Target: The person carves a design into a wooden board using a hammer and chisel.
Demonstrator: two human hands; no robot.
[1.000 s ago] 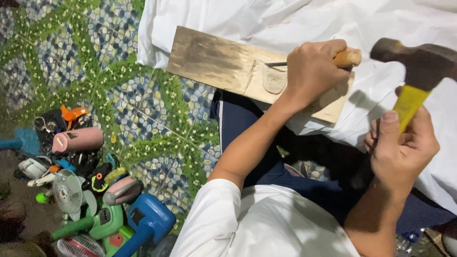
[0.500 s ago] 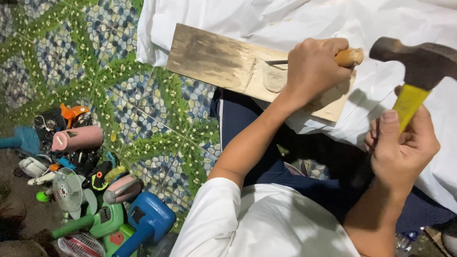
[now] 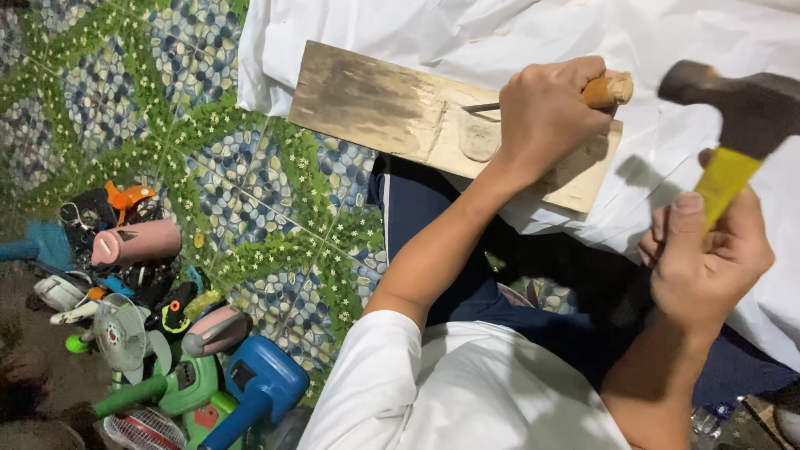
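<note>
Under the left hand [image 3: 546, 108], closed around a chisel [image 3: 607, 90], lies a stiff, thin plank [image 3: 375, 104] on white cloth [image 3: 500, 33]. Right hand [image 3: 708, 258] grips a head-heavy hammer [image 3: 737, 125] by its yellow handle.

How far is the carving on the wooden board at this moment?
Done: a small rounded shape is cut into the board. In hand: the left hand holds a chisel on it; the right hand raises a hammer. Left: most of the board looks uncarved.

Left hand [image 3: 546, 112] grips chisel [image 3: 607, 89] on wooden board [image 3: 375, 104]; right hand [image 3: 708, 258] holds hammer [image 3: 737, 125] raised.
</note>
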